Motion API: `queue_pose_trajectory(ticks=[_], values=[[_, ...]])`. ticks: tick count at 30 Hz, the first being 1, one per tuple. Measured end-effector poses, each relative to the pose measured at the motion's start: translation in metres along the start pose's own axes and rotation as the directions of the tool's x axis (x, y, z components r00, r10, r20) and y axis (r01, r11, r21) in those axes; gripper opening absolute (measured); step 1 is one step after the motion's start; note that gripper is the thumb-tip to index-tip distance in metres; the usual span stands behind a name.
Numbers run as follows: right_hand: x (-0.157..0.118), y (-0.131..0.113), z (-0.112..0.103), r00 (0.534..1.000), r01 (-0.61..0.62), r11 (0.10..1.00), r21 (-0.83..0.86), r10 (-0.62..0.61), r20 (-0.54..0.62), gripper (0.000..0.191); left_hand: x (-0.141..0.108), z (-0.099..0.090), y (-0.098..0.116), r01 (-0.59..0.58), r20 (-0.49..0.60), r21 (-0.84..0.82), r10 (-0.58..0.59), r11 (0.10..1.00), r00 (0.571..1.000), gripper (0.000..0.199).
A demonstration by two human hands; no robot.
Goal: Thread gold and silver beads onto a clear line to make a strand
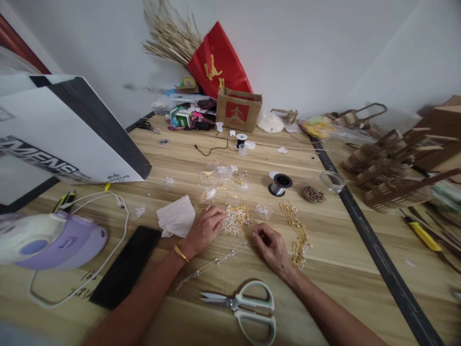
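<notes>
A loose pile of small gold and silver beads or charms [237,219] lies on the wooden table in front of me. My left hand [206,228] reaches to the pile's left edge, fingers stretched toward it and touching or nearly touching the pieces. Just right of the pile, my right hand [268,244] rests on the table with its fingers curled against the thumb; anything between them is hidden. Between my forearms lies a silver chain [209,268]. Gold chains [299,238] lie beside my right hand. White-handled scissors [248,305] lie closer to me.
A black phone [126,266] and a white tissue [176,216] lie left. Small bags of findings [216,182] lie beyond the pile. A wire spool [280,184], a bead dish [313,194] and a glass bowl [332,181] stand right. A large box [72,134] stands left.
</notes>
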State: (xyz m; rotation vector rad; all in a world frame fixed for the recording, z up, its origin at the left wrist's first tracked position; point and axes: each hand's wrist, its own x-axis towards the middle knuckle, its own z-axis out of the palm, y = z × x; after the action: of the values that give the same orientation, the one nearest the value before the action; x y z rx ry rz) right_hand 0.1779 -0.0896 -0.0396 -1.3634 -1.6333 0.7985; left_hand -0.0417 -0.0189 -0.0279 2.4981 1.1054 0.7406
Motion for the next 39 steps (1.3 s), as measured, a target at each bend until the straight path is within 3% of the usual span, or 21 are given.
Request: queue_pose_trajectory(ticks=[7,20,29,34,39], values=[[0.001,0.002,-0.001,0.998,0.069,0.997,-0.019,-0.069,-0.009,0.016,0.002,0.002,-0.008,0.048,-0.098,-0.128,-0.061,0.991,0.993,0.016],[0.002,0.002,0.000,0.998,0.047,0.999,-0.023,-0.048,-0.028,0.015,-0.001,0.000,-0.003,0.022,0.071,0.104,-0.029,0.994,0.997,0.013],[0.002,0.004,-0.001,0.999,0.032,0.999,-0.029,-0.032,-0.024,0.017,0.000,0.001,-0.009,-0.015,0.085,-0.102,0.024,0.995,0.996,0.032],[0.002,0.002,-0.002,1.000,0.025,0.999,-0.030,-0.026,-0.018,0.017,0.003,-0.007,-0.011,0.081,0.043,-0.115,-0.077,0.990,0.996,0.021],[0.002,0.001,-0.002,1.000,0.020,0.999,-0.038,-0.021,-0.014,0.018,0.003,-0.009,-0.013,0.054,0.031,-0.068,-0.052,0.996,0.998,0.012]])
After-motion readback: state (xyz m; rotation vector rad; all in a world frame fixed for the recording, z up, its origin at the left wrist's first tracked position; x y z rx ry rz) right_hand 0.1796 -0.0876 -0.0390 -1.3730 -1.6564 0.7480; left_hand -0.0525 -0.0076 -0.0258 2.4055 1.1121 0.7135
